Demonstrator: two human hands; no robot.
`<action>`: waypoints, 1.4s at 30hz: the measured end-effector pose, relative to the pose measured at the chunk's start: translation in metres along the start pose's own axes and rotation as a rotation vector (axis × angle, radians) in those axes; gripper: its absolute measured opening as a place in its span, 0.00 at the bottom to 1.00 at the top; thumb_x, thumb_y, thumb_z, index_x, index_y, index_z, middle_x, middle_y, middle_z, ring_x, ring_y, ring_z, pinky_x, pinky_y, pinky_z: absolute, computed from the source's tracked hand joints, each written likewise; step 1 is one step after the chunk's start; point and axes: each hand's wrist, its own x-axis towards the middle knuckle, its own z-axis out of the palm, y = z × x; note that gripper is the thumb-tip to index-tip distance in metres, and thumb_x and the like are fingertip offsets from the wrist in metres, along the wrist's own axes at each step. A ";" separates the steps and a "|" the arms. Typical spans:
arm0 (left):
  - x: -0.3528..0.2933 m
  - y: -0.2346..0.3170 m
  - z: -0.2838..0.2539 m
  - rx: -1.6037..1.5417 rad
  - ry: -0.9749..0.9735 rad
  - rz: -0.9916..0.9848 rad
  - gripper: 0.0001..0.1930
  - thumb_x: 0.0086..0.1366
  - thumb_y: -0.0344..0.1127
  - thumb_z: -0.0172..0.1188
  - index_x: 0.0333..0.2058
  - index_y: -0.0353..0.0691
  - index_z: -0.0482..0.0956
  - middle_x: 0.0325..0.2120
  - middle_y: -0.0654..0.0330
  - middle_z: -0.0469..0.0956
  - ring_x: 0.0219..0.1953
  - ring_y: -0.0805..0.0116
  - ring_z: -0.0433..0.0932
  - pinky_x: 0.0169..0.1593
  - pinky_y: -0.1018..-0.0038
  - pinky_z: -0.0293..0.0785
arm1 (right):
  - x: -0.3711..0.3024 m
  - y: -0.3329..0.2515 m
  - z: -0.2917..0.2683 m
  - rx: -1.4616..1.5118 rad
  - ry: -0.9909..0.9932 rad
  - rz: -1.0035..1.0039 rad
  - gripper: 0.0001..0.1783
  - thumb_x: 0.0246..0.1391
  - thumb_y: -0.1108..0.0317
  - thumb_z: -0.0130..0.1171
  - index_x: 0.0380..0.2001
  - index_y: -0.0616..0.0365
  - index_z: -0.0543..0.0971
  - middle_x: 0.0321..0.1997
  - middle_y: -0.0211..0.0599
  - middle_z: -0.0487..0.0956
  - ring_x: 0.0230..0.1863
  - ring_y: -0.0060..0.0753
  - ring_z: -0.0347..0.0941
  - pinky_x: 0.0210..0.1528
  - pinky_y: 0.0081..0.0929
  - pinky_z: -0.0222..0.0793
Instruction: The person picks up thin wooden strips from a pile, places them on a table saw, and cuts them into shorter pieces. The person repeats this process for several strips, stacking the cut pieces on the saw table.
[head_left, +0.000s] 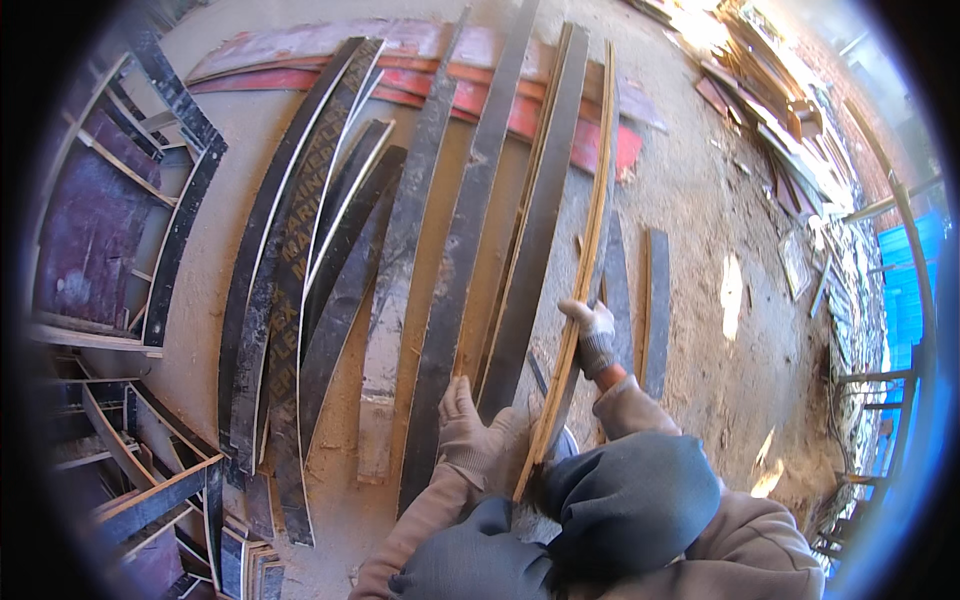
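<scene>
Gloved hands work a long thin wooden strip (578, 270) running from lower centre to the top of the frame: the right hand (594, 335) grips its edge, the left hand (470, 435) lies flat on a dark plank (455, 270) just beside it, over sandy ground (700, 200).

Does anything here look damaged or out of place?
Mostly the red boards at the top: worn, chipped edges. The dark strips lie fanned unevenly on the sandy ground; the right hand holds one strip on edge.
</scene>
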 end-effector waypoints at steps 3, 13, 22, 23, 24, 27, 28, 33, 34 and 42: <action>0.006 -0.010 0.018 0.262 0.034 -0.013 0.54 0.58 0.54 0.77 0.73 0.29 0.59 0.70 0.38 0.63 0.70 0.38 0.63 0.72 0.47 0.62 | 0.001 0.011 -0.003 0.011 0.071 -0.021 0.21 0.48 0.56 0.78 0.34 0.63 0.83 0.31 0.35 0.81 0.28 0.30 0.76 0.33 0.36 0.72; 0.015 0.002 0.030 0.247 -0.020 -0.239 0.52 0.58 0.51 0.76 0.73 0.32 0.60 0.70 0.45 0.64 0.71 0.44 0.63 0.73 0.51 0.62 | 0.001 0.027 0.007 0.118 0.058 -0.169 0.18 0.54 0.60 0.75 0.33 0.56 0.74 0.26 0.36 0.79 0.23 0.32 0.76 0.29 0.32 0.75; 0.013 -0.004 0.035 0.044 0.121 -0.157 0.38 0.61 0.40 0.70 0.67 0.33 0.67 0.61 0.42 0.69 0.63 0.40 0.67 0.65 0.47 0.68 | -0.002 0.007 0.040 0.169 -0.067 -0.119 0.18 0.52 0.63 0.78 0.34 0.66 0.80 0.31 0.42 0.85 0.27 0.33 0.79 0.35 0.32 0.78; 0.012 -0.003 0.036 0.020 0.128 -0.161 0.36 0.62 0.40 0.69 0.66 0.32 0.68 0.61 0.42 0.70 0.62 0.39 0.68 0.64 0.46 0.69 | -0.001 0.007 0.041 0.164 -0.108 -0.124 0.18 0.52 0.63 0.78 0.32 0.66 0.81 0.31 0.42 0.85 0.27 0.33 0.79 0.36 0.32 0.77; 0.013 -0.003 0.037 0.012 0.160 -0.169 0.35 0.63 0.41 0.69 0.64 0.30 0.70 0.59 0.41 0.72 0.61 0.38 0.69 0.63 0.46 0.69 | 0.000 0.008 0.042 0.128 -0.083 -0.111 0.19 0.52 0.62 0.78 0.32 0.66 0.81 0.30 0.41 0.84 0.27 0.33 0.78 0.36 0.32 0.77; 0.016 -0.002 0.037 0.055 0.128 -0.196 0.36 0.63 0.43 0.68 0.64 0.28 0.70 0.60 0.40 0.72 0.61 0.39 0.70 0.63 0.46 0.69 | 0.006 0.012 0.043 0.113 -0.024 -0.068 0.20 0.54 0.60 0.79 0.30 0.67 0.81 0.29 0.39 0.82 0.28 0.33 0.77 0.35 0.33 0.76; 0.016 -0.001 0.036 0.049 0.148 -0.199 0.36 0.63 0.43 0.68 0.65 0.28 0.70 0.60 0.40 0.72 0.62 0.39 0.70 0.64 0.47 0.68 | 0.008 0.014 0.041 0.041 -0.036 -0.055 0.21 0.54 0.55 0.77 0.35 0.66 0.85 0.31 0.39 0.83 0.31 0.32 0.78 0.37 0.32 0.76; 0.010 0.000 0.027 0.015 0.098 -0.207 0.38 0.64 0.45 0.68 0.66 0.28 0.69 0.62 0.40 0.71 0.63 0.39 0.69 0.67 0.48 0.66 | 0.025 0.026 0.036 0.124 -0.122 -0.053 0.19 0.52 0.56 0.78 0.30 0.64 0.85 0.28 0.34 0.81 0.29 0.29 0.75 0.35 0.30 0.73; 0.009 -0.002 0.022 -0.028 0.094 -0.170 0.39 0.63 0.47 0.69 0.67 0.29 0.69 0.62 0.40 0.71 0.63 0.38 0.69 0.67 0.48 0.67 | 0.028 0.029 0.037 0.065 -0.086 -0.085 0.20 0.50 0.56 0.79 0.28 0.63 0.85 0.28 0.33 0.81 0.27 0.28 0.73 0.34 0.31 0.73; -0.028 -0.059 -0.064 -0.025 0.458 0.017 0.27 0.63 0.33 0.74 0.61 0.37 0.79 0.54 0.45 0.82 0.59 0.45 0.80 0.65 0.55 0.75 | 0.016 0.020 0.042 -0.229 0.038 -0.250 0.36 0.46 0.50 0.80 0.45 0.75 0.87 0.39 0.53 0.89 0.41 0.47 0.86 0.52 0.41 0.79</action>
